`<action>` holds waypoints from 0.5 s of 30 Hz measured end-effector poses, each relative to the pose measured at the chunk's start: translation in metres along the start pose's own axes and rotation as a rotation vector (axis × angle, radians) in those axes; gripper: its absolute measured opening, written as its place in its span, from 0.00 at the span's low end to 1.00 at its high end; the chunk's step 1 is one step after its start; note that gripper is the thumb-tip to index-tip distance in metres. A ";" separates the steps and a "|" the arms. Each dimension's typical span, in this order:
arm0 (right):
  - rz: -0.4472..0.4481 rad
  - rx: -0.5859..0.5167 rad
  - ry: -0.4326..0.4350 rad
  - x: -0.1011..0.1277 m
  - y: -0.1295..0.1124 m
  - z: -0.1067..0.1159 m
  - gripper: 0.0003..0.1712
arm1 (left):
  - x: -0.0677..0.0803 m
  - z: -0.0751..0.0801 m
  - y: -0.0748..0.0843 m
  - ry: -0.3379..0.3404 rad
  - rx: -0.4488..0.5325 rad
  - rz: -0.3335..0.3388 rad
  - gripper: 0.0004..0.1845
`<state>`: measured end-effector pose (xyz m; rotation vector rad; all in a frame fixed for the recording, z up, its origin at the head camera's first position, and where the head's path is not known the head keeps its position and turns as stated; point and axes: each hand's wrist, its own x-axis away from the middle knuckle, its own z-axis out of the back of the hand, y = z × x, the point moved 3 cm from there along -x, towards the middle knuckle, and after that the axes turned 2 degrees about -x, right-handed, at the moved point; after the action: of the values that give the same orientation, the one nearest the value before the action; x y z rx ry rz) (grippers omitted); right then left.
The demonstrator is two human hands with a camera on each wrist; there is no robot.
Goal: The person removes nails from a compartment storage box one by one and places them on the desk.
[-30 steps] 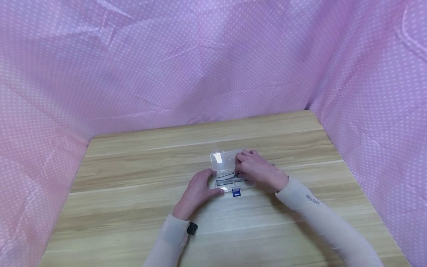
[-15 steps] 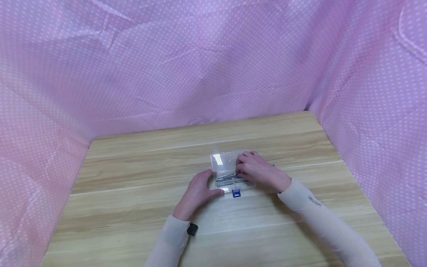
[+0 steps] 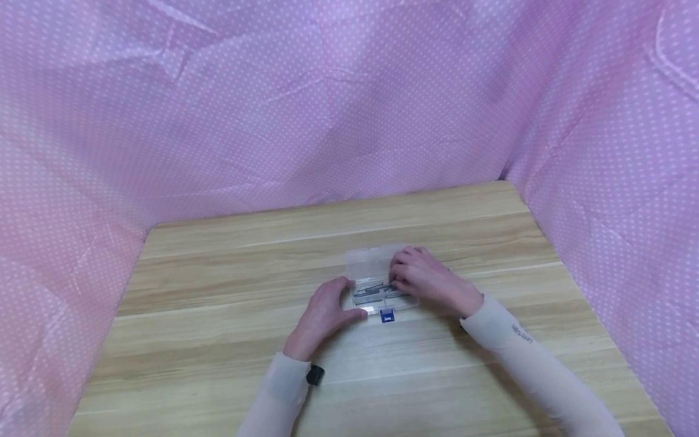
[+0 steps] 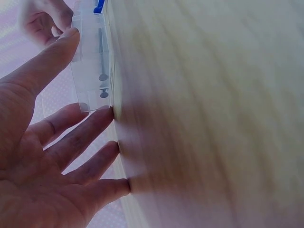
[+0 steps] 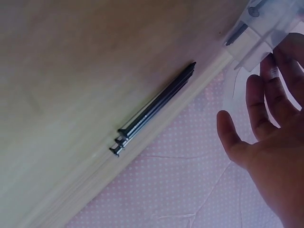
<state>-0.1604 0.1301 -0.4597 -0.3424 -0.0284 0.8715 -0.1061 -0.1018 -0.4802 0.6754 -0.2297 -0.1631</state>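
A small clear plastic box (image 3: 364,267) with a blue latch (image 3: 386,315) lies open on the wooden table (image 3: 218,340), with several grey nails (image 3: 367,294) inside. My left hand (image 3: 326,311) rests at the box's near left corner, its thumb against the side of the box (image 4: 92,52) and its straight fingers on the table. My right hand (image 3: 428,278) hovers over the right part of the box, fingers relaxed and holding nothing in the right wrist view. Dark loose nails (image 5: 156,108) lie on the table beside that hand (image 5: 270,142).
Pink dotted cloth (image 3: 327,109) walls the table at the back and on both sides. A black strap (image 3: 314,374) sits on my left wrist. Bare tabletop (image 3: 191,267) stretches to the left and in front of the box.
My right hand has drawn slightly to the right over the box. The bright glare on the lid is gone. My left hand has stayed put.
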 end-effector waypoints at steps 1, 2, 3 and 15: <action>-0.005 0.001 0.003 0.000 0.000 0.000 0.03 | 0.000 0.000 0.000 0.002 0.000 -0.001 0.35; -0.009 0.002 0.007 0.000 0.000 0.001 0.03 | 0.000 0.000 0.000 0.002 -0.002 -0.004 0.35; -0.012 0.004 0.011 0.001 -0.001 0.001 0.03 | -0.001 0.000 0.000 0.003 -0.003 -0.004 0.35; -0.010 0.017 0.099 0.009 -0.002 0.007 0.05 | -0.002 0.003 0.000 -0.002 0.001 -0.001 0.35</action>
<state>-0.1540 0.1371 -0.4537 -0.3691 0.0687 0.8430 -0.1083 -0.1027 -0.4781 0.6762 -0.2314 -0.1646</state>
